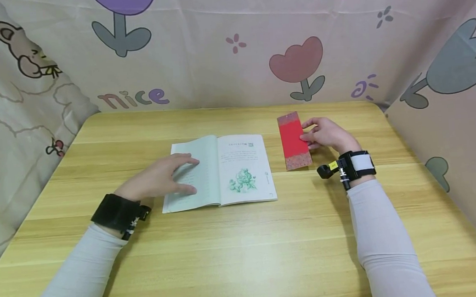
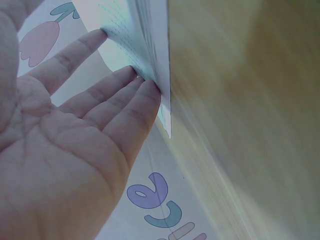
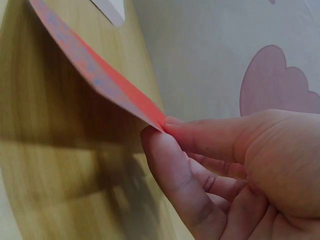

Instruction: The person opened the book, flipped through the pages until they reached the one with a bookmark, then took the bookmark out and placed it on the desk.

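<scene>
An open book [image 1: 245,166] lies on the table, its right page bearing a green flower drawing. My left hand [image 1: 161,176] touches its left page, fingers extended and spread. Up close in the left wrist view, the fingertips of the left hand [image 2: 90,130] meet the page near the book's edge [image 2: 145,40]. To the right of the book, my right hand [image 1: 326,134] pinches the right edge of a red bookmark [image 1: 294,137] with patterned ends. In the right wrist view, the right hand [image 3: 215,165] has the bookmark [image 3: 100,75] between thumb and fingers, lifted above the tabletop.
The wooden table [image 1: 245,258] extends in front of the book and to both sides. A printed curtain [image 1: 215,53] with flowers and lettering closes off the back and sides. Each wrist wears a black strap with a small camera.
</scene>
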`<state>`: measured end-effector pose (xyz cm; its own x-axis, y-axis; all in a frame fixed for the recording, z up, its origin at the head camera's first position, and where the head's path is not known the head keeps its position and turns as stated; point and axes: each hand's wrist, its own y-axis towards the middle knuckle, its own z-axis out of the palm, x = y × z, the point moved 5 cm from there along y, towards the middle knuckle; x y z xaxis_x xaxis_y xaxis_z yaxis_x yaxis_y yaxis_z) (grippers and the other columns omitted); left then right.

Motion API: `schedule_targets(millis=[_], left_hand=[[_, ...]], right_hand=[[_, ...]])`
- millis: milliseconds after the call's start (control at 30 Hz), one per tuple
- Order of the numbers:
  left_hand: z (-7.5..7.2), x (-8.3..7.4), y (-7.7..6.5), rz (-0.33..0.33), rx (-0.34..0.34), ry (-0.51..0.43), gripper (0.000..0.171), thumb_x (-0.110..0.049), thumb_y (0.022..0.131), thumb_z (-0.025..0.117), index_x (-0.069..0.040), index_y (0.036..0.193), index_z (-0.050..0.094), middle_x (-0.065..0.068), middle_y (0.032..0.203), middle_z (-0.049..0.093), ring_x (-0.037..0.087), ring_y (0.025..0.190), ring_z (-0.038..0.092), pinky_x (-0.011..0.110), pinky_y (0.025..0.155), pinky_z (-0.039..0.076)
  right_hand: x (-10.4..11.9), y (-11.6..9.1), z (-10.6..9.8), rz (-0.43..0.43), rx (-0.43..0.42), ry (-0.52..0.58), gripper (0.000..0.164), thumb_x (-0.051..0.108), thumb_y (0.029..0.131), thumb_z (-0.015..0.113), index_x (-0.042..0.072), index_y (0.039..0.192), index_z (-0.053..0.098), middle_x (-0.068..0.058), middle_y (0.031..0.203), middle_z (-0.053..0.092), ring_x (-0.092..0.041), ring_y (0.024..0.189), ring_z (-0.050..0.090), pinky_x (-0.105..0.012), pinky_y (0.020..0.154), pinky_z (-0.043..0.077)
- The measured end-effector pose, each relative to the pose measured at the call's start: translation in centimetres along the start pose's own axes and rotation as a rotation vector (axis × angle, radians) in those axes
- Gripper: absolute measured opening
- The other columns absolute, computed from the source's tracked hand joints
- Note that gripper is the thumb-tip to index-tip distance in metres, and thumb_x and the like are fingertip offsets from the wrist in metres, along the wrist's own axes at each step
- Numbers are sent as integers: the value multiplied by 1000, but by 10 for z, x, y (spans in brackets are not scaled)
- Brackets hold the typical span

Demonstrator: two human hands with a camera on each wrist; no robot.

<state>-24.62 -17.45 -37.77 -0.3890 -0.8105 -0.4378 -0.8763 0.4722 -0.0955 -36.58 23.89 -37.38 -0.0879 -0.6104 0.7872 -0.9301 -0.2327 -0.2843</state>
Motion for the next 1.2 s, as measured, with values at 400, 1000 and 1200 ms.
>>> schedule_targets(millis=[400,1000,1200], left_hand=[[1,2,1,8,-5,21,80,-56,72,75,-16,137,54,14,147,39,32,135,31,51,107,27],[0,0,1,22,-14,21,78,-54,73,76,-15,137,54,14,146,40,33,134,32,51,107,27],[0,0,1,30,-25,33,78,-54,72,76,-15,136,55,14,145,41,33,134,33,51,106,28]], right_hand=[[-5,2,3,41,29,-55,49,13,94,63,-1,136,40,-23,106,59,-25,75,66,-36,72,56],[-7,2,7,100,36,-122,51,14,93,64,-2,135,40,-23,108,58,-21,71,66,-29,68,56],[-6,2,7,104,25,-160,49,14,93,64,-1,133,41,-23,104,58,-20,67,65,-28,66,56]])
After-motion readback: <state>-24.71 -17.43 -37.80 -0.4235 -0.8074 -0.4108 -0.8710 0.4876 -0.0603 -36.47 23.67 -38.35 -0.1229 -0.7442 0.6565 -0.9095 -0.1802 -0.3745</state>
